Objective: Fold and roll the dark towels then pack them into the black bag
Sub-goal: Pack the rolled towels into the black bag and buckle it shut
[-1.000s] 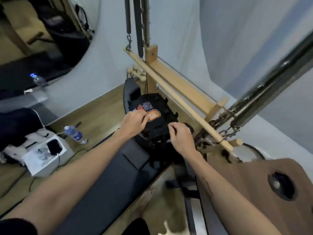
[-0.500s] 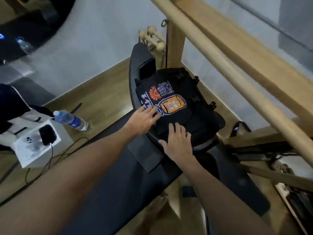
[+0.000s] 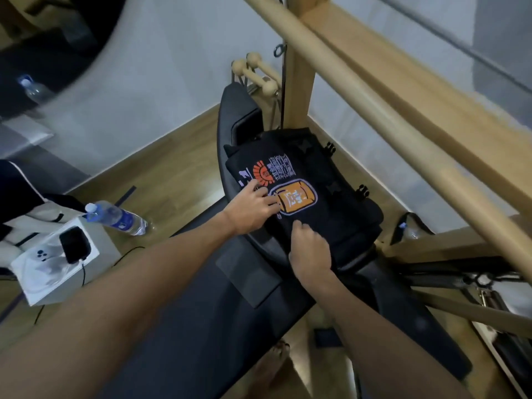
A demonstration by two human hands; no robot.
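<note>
Black fabric fills the middle of the frame: the bag [image 3: 342, 180] lies on a dark padded bench [image 3: 201, 326], with an orange and white print on top. Our left hand [image 3: 253, 208] rests flat on that print, fingers straight. Our right hand [image 3: 309, 246] curls at the bag's near edge; we cannot tell what it pinches. A water bottle [image 3: 118, 218] lies at left.

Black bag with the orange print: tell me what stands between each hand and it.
Nothing visible does. The left hand lies with straight fingers on the black bag with the orange and white print, beside the orange patch. The right hand rests on the bag's near edge with fingers curled; whether it pinches the fabric cannot be told.
</note>
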